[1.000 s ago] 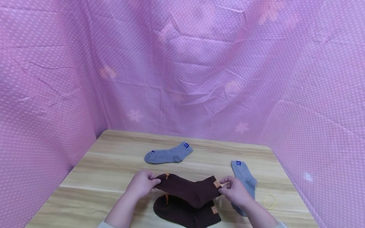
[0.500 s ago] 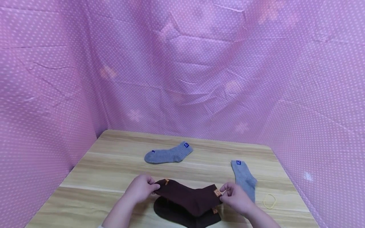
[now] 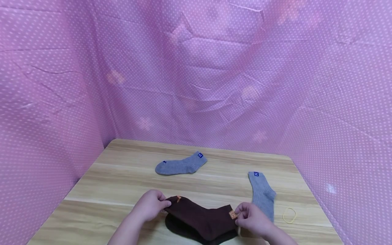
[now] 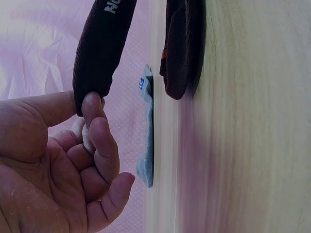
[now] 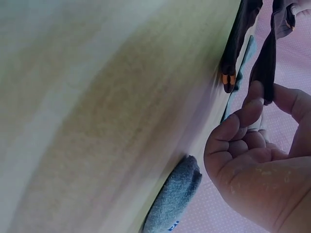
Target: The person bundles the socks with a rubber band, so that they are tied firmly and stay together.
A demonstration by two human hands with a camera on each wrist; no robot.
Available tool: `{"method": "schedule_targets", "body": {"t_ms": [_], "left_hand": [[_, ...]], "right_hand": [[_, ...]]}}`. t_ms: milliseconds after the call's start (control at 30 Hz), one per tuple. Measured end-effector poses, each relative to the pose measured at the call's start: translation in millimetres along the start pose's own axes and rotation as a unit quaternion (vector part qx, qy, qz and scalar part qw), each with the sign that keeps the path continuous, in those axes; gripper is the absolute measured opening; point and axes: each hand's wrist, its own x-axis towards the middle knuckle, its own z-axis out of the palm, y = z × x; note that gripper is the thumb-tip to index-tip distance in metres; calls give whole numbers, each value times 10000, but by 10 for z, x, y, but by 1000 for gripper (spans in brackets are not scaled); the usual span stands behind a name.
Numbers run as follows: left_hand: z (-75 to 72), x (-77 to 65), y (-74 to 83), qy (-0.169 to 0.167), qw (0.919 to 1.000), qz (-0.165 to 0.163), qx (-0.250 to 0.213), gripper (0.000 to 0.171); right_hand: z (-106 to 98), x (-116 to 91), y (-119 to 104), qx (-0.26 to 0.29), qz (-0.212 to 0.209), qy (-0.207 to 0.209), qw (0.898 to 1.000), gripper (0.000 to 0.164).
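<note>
A dark brown sock (image 3: pixel 199 216) with an orange cuff label is stretched flat between my two hands. My left hand (image 3: pixel 150 206) pinches its toe end between thumb and index finger. At the cuff, my right hand (image 3: pixel 252 219) pinches the edge beside the label. Directly below lies a second brown sock (image 3: pixel 177 227) on the table, mostly covered in the head view. Both wrist views show a gap between the held sock (image 4: pixel 104 48) and the lower brown sock (image 4: pixel 177 53). One grey sock (image 3: pixel 263 195) lies partly behind my right hand.
Another grey sock (image 3: pixel 180 166), with a blue label, lies farther back on the wooden table (image 3: pixel 122 177). A thin yellow rubber band (image 3: pixel 289 215) rests near the right edge. Pink dotted cloth (image 3: pixel 196 85) hangs around the back and sides.
Both hands have lowered the held brown sock toward me, so it now covers most of the brown sock beneath. The grey socks and rubber band have stayed put.
</note>
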Motion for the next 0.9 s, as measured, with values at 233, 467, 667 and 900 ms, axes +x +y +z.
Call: {"method": "schedule_targets", "body": {"t_ms": [233, 467, 667, 900], "left_hand": [[35, -22, -21, 35, 9998, -31, 209, 28], [120, -50, -67, 8, 9996, -102, 259, 30], [146, -70, -92, -45, 9998, -72, 177, 34], [172, -66, -144, -118, 9998, -124, 49, 35]], "right_hand": [[23, -22, 73, 86, 89, -61, 9999, 23], [31, -39, 116, 58, 146, -94, 9998, 22], [30, -41, 131, -14, 123, -115, 9999, 21], [41, -47, 125, -68, 162, -186, 9997, 21]]}}
